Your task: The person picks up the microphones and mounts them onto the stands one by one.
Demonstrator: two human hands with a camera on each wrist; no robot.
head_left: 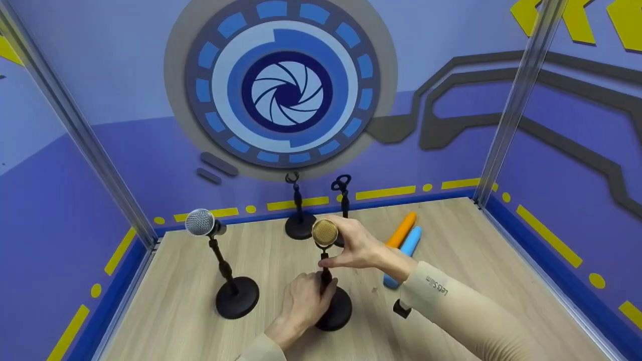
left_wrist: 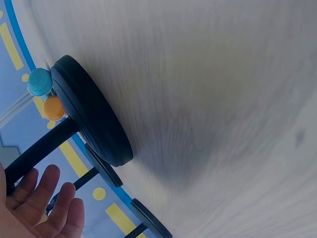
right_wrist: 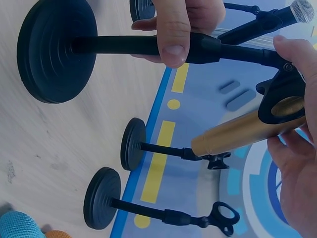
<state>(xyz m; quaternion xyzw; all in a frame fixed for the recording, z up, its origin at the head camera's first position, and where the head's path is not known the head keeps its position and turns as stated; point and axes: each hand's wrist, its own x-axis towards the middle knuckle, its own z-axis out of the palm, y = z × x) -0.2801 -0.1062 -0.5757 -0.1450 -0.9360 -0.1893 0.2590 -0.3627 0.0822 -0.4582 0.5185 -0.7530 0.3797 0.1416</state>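
Observation:
A gold microphone [head_left: 325, 233] sits in the clip of a black desk stand [head_left: 337, 313], its handle [right_wrist: 237, 134] passing through the clip ring [right_wrist: 270, 110]. My right hand [head_left: 356, 245] holds the microphone from the right, fingers behind the handle and thumb by the stand's neck. Lower down, my left hand [head_left: 306, 298] grips the pole, its thumb [right_wrist: 173, 42] lying across it in the right wrist view. In the left wrist view, the round base [left_wrist: 91, 111] appears beyond the left fingers [left_wrist: 44, 196].
A silver-headed microphone [head_left: 200, 223] stands in another stand [head_left: 237, 298] to the left. Two stands with unoccupied clips [right_wrist: 132, 144] [right_wrist: 101, 198] are at the back. Orange [head_left: 403, 228] and blue [head_left: 411, 243] microphones lie on the right. A small black object [head_left: 402, 308] shows by my right sleeve.

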